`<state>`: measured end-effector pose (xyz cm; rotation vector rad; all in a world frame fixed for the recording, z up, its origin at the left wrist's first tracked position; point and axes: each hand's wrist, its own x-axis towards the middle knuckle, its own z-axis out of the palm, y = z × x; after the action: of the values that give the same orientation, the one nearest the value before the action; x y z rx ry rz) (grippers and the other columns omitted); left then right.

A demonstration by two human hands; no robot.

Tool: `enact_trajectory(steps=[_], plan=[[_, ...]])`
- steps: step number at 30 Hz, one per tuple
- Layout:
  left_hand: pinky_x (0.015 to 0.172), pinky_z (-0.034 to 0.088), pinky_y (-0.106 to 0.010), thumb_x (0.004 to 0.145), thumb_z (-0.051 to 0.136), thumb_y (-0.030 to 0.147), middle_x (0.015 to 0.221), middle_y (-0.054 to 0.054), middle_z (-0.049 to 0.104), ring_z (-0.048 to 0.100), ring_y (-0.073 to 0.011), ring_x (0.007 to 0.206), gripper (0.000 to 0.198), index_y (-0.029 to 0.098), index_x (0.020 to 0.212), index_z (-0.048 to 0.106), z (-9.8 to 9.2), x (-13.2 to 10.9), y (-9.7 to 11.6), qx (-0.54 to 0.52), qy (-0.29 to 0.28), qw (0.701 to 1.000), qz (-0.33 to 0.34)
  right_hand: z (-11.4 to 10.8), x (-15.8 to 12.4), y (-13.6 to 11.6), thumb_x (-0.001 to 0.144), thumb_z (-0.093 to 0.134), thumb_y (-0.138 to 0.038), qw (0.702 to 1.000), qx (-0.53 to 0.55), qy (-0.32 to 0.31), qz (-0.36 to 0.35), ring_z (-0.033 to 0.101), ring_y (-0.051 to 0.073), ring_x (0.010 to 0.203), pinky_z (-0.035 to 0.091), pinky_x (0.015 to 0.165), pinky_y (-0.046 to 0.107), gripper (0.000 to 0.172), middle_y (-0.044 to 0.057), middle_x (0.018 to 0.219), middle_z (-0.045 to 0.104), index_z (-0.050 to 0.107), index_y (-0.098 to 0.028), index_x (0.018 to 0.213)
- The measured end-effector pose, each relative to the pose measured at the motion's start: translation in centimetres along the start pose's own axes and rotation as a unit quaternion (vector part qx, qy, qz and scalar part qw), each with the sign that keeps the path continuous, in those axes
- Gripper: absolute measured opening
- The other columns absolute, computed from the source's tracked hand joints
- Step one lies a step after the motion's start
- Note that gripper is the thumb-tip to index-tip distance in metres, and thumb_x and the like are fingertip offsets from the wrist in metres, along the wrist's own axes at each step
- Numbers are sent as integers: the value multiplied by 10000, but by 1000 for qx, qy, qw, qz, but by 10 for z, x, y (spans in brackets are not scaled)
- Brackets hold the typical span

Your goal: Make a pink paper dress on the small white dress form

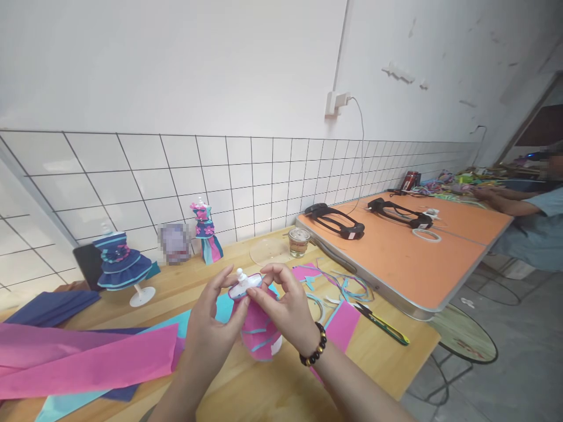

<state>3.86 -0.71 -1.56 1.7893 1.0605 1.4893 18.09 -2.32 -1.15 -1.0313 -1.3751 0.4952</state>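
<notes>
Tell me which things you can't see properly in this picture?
All in the head view:
1. Pink dress figure: partly covered by the left hand and right hand that hold it.
2. Pixelated patch near the wall: blurred, so I can't tell what it is.
3. Person at the right: cut off by the picture's edge.
4. Colourful heap at the far end of the orange table: too small to tell.

No readable text anywhere. Closest candidates:
- Red marks on the round stool seat [477,351] beside the orange table [396,264] (too small and skewed to make out).
- A red can [411,179] by the far wall, print too small.
- A pixelated patch [175,243] at the back of the wooden bench [246,387].

The pink paper dress [259,331], pinched by left hand [211,331] and right hand [288,310], shows colour bands only, no lettering.
</notes>
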Motion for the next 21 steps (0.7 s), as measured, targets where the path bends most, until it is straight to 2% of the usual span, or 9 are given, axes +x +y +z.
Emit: enact_trajectory(steps=[3, 9, 13, 21], plan=[[956, 470, -389, 749, 654, 278, 1072, -63, 646, 613, -216, 1038, 511, 247, 1232, 489, -1, 1, 0, -1, -3, 1000, 3, -2, 0, 0, 779, 665, -305, 1000, -19, 0, -11, 562, 159, 772, 455, 752, 306, 257, -27, 705, 578, 531, -215, 980], [990, 433, -415, 760, 653, 269, 1113, -80, 615, 583, -223, 1083, 530, 242, 1253, 461, -1, 1, -4, -9, -1, 1000, -3, -15, -2, 7, 854, 560, -323, 998, 67, 11, 17, 564, 137, 691, 466, 681, 281, 229, -13, 711, 578, 517, -189, 1035], [985, 436, -411, 763, 652, 286, 1107, -83, 608, 581, -220, 1079, 520, 234, 1246, 465, 0, 3, -8, -15, 6, 1000, -6, -24, -9, 16, 845, 571, -348, 998, 46, 28, 32, 558, 149, 706, 466, 681, 293, 248, 2, 723, 574, 538, -178, 1022], [981, 439, -390, 758, 644, 295, 1200, -105, 588, 557, -231, 1134, 520, 219, 1247, 484, -1, 10, -15, -30, 11, 999, -10, -50, -27, 33, 844, 561, -401, 998, -17, 15, 66, 599, 171, 680, 501, 645, 301, 250, 21, 720, 608, 576, -181, 962]])
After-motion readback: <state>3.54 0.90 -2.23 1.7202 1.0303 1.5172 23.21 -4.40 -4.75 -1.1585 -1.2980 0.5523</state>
